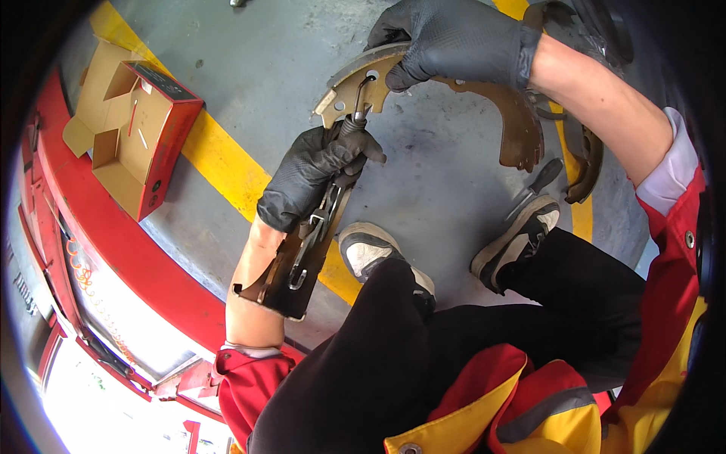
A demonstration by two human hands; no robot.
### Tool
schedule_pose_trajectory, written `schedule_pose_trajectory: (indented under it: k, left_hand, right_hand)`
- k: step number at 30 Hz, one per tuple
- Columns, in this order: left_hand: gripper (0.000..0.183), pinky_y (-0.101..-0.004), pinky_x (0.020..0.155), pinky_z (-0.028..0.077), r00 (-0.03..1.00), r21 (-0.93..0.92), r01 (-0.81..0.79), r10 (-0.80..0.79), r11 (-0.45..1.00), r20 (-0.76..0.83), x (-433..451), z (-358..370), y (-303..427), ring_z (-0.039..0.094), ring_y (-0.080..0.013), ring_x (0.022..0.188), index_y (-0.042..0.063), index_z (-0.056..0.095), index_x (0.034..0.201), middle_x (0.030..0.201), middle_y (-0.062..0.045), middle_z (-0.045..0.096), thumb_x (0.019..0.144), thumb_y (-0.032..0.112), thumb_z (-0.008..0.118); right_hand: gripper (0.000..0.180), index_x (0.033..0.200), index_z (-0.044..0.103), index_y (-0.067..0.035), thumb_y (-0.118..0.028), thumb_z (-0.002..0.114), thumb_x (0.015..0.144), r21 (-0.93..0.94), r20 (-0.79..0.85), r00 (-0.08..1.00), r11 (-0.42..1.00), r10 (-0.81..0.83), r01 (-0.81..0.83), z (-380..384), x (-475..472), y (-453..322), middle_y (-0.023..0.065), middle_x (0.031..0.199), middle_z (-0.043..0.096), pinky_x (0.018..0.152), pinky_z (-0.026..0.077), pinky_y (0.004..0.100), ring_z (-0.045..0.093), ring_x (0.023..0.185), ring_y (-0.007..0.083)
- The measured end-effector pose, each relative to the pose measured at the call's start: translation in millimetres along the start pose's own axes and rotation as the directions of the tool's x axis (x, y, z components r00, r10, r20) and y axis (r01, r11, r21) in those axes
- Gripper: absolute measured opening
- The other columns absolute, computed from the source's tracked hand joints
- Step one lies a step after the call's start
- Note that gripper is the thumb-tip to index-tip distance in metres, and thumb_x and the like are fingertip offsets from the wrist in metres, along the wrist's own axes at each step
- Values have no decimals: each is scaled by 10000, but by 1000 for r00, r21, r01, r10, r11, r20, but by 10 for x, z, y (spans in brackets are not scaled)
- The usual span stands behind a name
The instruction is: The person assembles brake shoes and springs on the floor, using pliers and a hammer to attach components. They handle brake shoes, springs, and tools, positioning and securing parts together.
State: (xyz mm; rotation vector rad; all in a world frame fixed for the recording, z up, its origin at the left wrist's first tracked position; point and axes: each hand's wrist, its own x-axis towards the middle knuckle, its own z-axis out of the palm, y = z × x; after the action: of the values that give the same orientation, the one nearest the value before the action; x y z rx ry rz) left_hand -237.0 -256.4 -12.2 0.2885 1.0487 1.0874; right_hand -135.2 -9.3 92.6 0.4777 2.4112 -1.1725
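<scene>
My right hand [448, 42], in a black glove, grips a curved metal brake shoe [347, 91] near its middle. A brown toothed-ended part [513, 122] extends past that hand, seemingly the same shoe. My gloved left hand [323, 164] is closed around a coil spring [353, 126] whose bent hook [363, 93] reaches the hole in the shoe's web. Below the left hand, along my forearm, hangs a second dark brake shoe [295, 295], seen nearly edge-on, with a metal lever and hooked rod [303, 255] on it. The left fingers hide where these parts meet.
An open cardboard box [136, 147] lies on the left beside a red metal frame [113, 227]. A screwdriver [545, 177] rests by my shoe [522, 238]. Another curved brake shoe [589, 164] and dark round parts [612, 28] lie on the floor at right.
</scene>
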Motion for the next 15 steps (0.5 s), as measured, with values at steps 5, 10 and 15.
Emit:
schedule_pose_trajectory:
  k: [5,10,15]
  left_hand:
    - [487,-242,566,329,989,253,-58,91,966,-120,68,49,-104,398,-69,600,-18,720,1028,692,36,479,1046,456,613]
    - [409,-253,620,390,901,464,-140,307,875,-306,131,171,-257,426,-67,646,13,744,1024,694,39,511,1065,395,607]
    - [219,-382,708,461,600,983,12,785,185,-155,223,164,-308,658,-308,704,106,737,935,800,-133,694,955,322,712]
  right_hand:
    - [337,1047,776,-18,-207,804,769,-11,11,999,999,50,-50,96,106,142,184,887,764,765,579,393,727,780,268]
    - [458,1171,741,7,-183,840,767,118,-75,987,984,141,-132,369,141,419,128,1031,760,855,533,312,693,904,202]
    - [453,1190,730,17,-162,838,788,351,-164,960,923,226,-157,601,53,542,121,1011,755,839,528,314,677,895,172]
